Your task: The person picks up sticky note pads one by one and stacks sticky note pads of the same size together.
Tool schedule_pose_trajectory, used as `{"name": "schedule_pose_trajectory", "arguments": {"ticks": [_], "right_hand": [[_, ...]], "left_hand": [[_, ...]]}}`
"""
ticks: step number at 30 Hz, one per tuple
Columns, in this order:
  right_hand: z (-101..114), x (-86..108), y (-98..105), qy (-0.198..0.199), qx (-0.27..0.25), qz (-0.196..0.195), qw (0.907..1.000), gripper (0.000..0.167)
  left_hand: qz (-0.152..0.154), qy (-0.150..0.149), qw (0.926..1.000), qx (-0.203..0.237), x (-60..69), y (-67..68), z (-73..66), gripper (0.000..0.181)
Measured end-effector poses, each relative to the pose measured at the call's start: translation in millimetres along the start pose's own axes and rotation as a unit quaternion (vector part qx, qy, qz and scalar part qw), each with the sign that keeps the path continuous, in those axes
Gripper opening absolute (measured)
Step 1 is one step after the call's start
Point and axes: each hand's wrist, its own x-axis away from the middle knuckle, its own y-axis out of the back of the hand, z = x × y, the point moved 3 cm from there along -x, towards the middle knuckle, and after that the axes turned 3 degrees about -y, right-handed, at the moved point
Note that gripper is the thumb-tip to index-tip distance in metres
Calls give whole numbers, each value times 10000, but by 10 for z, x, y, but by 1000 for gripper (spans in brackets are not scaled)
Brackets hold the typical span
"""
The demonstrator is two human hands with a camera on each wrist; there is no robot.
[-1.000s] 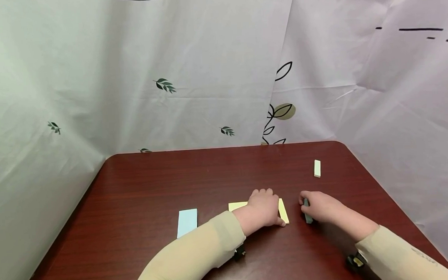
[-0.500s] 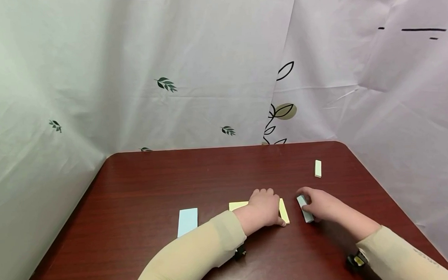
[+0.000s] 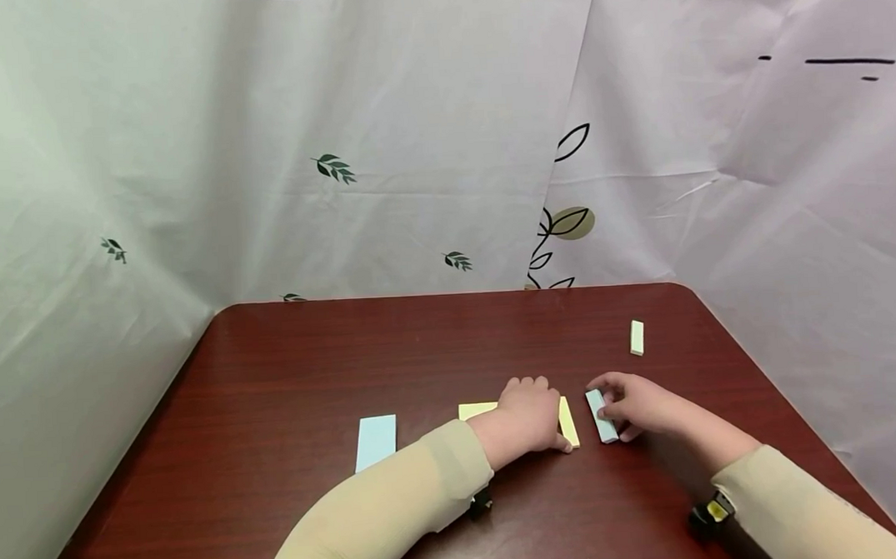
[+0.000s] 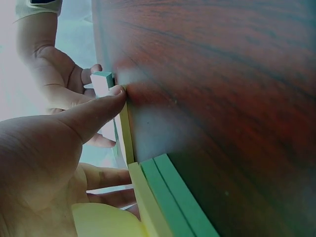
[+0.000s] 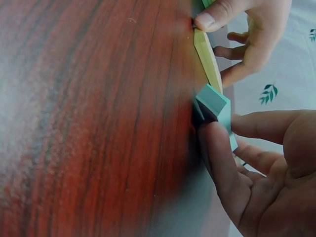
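Note:
In the head view my left hand (image 3: 525, 414) spans a yellow pad (image 3: 476, 409) and a slim yellow strip-shaped pad (image 3: 568, 423), which look like sticky notes. Its thumb touches the strip's near end, with its fingers on the far side. My right hand (image 3: 637, 405) pinches a slim light-blue strip-shaped pad (image 3: 602, 417) between thumb and fingers, just right of the yellow strip. The right wrist view shows this blue strip (image 5: 215, 101) tilted, near the yellow strip (image 5: 207, 57). Green pieces (image 4: 180, 197) stand beside a yellow edge in the left wrist view; my left arm hides them from above.
A wider light-blue pad (image 3: 376, 441) lies left of my left forearm, which partly covers it. A small pale strip (image 3: 637, 338) lies further back at the right. The dark red wooden table (image 3: 308, 352) meets white printed cloth (image 3: 412, 148) behind and at the sides.
My right hand has turned the blue strip so that its light face shows upward, and brought it leftward, nearer the yellow strip. The left hand stays in place.

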Motion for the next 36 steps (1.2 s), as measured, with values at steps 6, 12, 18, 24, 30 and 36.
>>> {"name": "schedule_pose_trajectory", "arguments": {"ticks": [6, 12, 18, 24, 30, 36], "right_hand": [[25, -2, -7, 100, 64, -39, 9999, 43], [49, 6, -8, -120, 508, -201, 9984, 43], [80, 11, 0, -293, 780, -134, 9964, 44], [67, 14, 23, -213, 841, 27, 9962, 47], [49, 16, 35, -18, 821, 163, 9965, 51], [49, 16, 36, 35, 864, 224, 9960, 53]], "left_hand": [[-21, -12, 10000, 0, -10, 2, 2, 65], [-2, -39, 10000, 2, -9, 16, 2, 65], [62, -16, 10000, -4, -3, 19, 1, 65], [83, -12, 10000, 0, -1, 8, -1, 65], [88, -10, 10000, 14, 1, 7, 1, 66], [124, -1, 9999, 45, 11, 13, 9, 66]]}}
